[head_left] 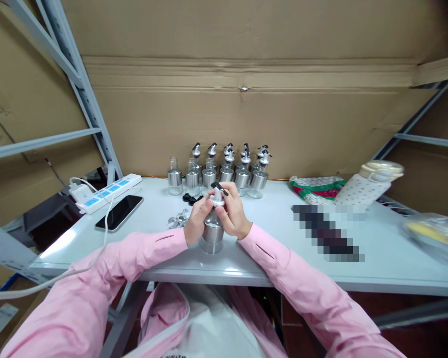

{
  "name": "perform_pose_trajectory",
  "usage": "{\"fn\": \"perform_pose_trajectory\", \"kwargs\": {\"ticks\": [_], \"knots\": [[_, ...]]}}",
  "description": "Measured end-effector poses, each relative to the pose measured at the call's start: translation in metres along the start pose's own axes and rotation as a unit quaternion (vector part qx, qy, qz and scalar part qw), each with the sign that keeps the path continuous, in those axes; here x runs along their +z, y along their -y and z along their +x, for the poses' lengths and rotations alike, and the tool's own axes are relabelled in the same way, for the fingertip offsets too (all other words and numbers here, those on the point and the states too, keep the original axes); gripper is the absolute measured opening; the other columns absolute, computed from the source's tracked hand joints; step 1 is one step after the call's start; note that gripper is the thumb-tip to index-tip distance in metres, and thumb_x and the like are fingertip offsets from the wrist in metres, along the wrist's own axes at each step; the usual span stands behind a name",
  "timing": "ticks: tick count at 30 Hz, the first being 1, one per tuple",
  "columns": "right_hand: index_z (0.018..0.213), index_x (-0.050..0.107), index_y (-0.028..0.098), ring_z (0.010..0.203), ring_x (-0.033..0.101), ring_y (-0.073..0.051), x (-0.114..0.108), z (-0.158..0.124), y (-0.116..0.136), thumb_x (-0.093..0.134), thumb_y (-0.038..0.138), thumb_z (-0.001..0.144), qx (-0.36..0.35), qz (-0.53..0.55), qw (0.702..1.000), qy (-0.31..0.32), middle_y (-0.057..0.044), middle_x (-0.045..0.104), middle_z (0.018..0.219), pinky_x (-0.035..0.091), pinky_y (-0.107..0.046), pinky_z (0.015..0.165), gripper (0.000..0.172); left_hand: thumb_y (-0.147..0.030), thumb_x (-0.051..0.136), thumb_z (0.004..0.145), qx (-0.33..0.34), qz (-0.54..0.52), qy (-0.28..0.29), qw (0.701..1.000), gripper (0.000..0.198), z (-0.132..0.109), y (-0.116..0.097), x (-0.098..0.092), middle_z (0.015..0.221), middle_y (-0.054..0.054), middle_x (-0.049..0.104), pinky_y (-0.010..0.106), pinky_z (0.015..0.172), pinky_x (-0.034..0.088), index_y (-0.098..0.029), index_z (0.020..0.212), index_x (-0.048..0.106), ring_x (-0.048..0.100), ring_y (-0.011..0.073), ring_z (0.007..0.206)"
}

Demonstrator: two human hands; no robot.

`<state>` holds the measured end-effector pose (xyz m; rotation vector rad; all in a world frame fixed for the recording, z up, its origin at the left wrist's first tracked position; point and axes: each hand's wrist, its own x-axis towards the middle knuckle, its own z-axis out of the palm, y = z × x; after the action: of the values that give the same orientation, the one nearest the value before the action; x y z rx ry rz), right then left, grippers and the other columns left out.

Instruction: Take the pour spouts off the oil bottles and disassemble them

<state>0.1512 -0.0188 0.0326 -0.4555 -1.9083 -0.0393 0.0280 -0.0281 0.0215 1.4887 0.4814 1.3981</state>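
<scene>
A glass bottle with a steel band (212, 234) stands upright near the table's front edge. On its neck sits a silver pour spout with a black flip lever (218, 195). My left hand (197, 219) is closed around the left side of the bottle's neck. From the right, my right hand (234, 211) grips the spout and neck, fingers curled behind. Just behind and left of my hands lie several black stoppers (189, 199) and some silver spout parts (178, 219).
Bottles (226, 174) stand in rows at the back, most with spouts, three at left without. Left are a phone (120, 213), a power strip (110, 193) and a white cable. Right are a cloth (315, 189), a dotted flask (366, 186), a blurred dark object and a plastic-wrapped item (435, 233).
</scene>
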Motion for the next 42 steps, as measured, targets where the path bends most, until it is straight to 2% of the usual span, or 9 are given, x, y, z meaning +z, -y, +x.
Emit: {"fn": "perform_pose_trajectory", "kwargs": {"ticks": [5, 15, 21, 26, 30, 34, 37, 39, 42], "knots": [[0.113, 0.048, 0.02, 0.093, 0.056, -0.022, 0.001, -0.001, 0.006, 0.03, 0.041, 0.09, 0.058, 0.102, 0.993, 0.032, -0.01, 0.059, 0.101, 0.045, -0.038, 0.08, 0.037, -0.058, 0.045, 0.08, 0.039, 0.035, 0.022, 0.998, 0.047, -0.001, 0.002, -0.001, 0.09, 0.005, 0.063, 0.035, 0.083, 0.046, -0.017, 0.096, 0.062, 0.059, 0.0228, 0.091], [0.11, 0.052, 0.022, 0.086, 0.056, -0.019, 0.004, 0.0, 0.012, 0.034, 0.042, 0.09, 0.089, 0.151, 0.984, 0.008, -0.007, 0.058, 0.096, 0.045, -0.034, 0.077, 0.034, -0.062, 0.028, 0.084, 0.093, 0.129, 0.035, 0.987, 0.058, -0.003, 0.006, -0.001, 0.086, 0.007, 0.065, 0.037, 0.081, 0.047, -0.016, 0.09, 0.063, 0.059, 0.0224, 0.087], [0.1, 0.058, 0.02, 0.067, 0.053, -0.016, -0.001, 0.006, 0.014, 0.035, 0.049, 0.087, 0.134, 0.11, 0.985, 0.004, -0.004, 0.057, 0.08, 0.044, -0.031, 0.062, 0.039, -0.066, 0.028, 0.082, 0.083, 0.129, 0.028, 0.988, 0.063, 0.0, 0.003, 0.003, 0.089, 0.01, 0.066, 0.041, 0.095, 0.041, -0.016, 0.081, 0.065, 0.055, 0.0264, 0.104], [0.093, 0.06, 0.019, 0.068, 0.056, -0.017, -0.005, 0.013, 0.016, 0.034, 0.049, 0.088, 0.167, 0.147, 0.975, 0.007, -0.005, 0.06, 0.081, 0.045, -0.03, 0.062, 0.04, -0.063, 0.031, 0.083, 0.093, 0.142, 0.009, 0.985, 0.057, 0.001, 0.007, 0.003, 0.106, 0.009, 0.062, 0.04, 0.108, 0.028, -0.018, 0.096, 0.063, 0.04, 0.0251, 0.125], [0.09, 0.058, 0.019, 0.063, 0.057, -0.016, -0.003, 0.014, 0.015, 0.034, 0.057, 0.086, 0.233, 0.198, 0.952, -0.013, -0.004, 0.062, 0.077, 0.047, -0.029, 0.056, 0.045, -0.063, 0.033, 0.082, 0.1, 0.154, 0.012, 0.983, 0.056, 0.0, 0.006, 0.003, 0.102, 0.01, 0.062, 0.039, 0.099, 0.037, -0.018, 0.095, 0.062, 0.048, 0.0254, 0.115], [0.096, 0.049, 0.021, 0.038, 0.045, -0.009, -0.001, 0.015, 0.012, 0.026, 0.062, 0.085, 0.339, 0.292, 0.893, -0.048, 0.0, 0.061, 0.064, 0.037, -0.023, 0.036, 0.048, -0.062, 0.038, 0.081, 0.09, 0.114, 0.096, 0.985, 0.049, -0.002, 0.0, 0.006, 0.078, 0.009, 0.063, 0.035, 0.072, 0.049, -0.017, 0.086, 0.058, 0.06, 0.0222, 0.082], [0.095, 0.045, 0.022, 0.047, 0.054, -0.011, -0.004, 0.018, 0.006, 0.029, 0.061, 0.085, 0.319, 0.316, 0.886, -0.117, 0.0, 0.061, 0.065, 0.046, -0.025, 0.047, 0.043, -0.057, 0.043, 0.083, 0.092, 0.081, 0.125, 0.985, 0.041, 0.002, -0.014, 0.007, 0.071, 0.005, 0.06, 0.03, 0.061, 0.048, -0.017, 0.085, 0.054, 0.06, 0.0161, 0.065], [0.093, 0.043, 0.022, 0.054, 0.059, -0.013, -0.007, 0.02, 0.002, 0.03, 0.06, 0.085, 0.3, 0.306, 0.888, -0.169, 0.0, 0.061, 0.066, 0.049, -0.027, 0.054, 0.041, -0.057, 0.045, 0.081, 0.115, 0.061, 0.093, 0.987, 0.04, 0.011, -0.03, 0.004, 0.07, 0.002, 0.059, 0.027, 0.059, 0.048, -0.018, 0.089, 0.052, 0.059, 0.0141, 0.063], [0.092, 0.041, 0.022, 0.052, 0.059, -0.012, -0.013, 0.024, -0.007, 0.03, 0.06, 0.085, 0.291, 0.281, 0.889, -0.214, 0.001, 0.06, 0.065, 0.048, -0.027, 0.053, 0.04, -0.055, 0.05, 0.08, 0.178, 0.059, -0.009, 0.982, 0.038, 0.038, -0.056, -0.013, 0.075, 0.0, 0.059, 0.024, 0.059, 0.049, -0.019, 0.092, 0.05, 0.06, 0.0111, 0.062]]}}
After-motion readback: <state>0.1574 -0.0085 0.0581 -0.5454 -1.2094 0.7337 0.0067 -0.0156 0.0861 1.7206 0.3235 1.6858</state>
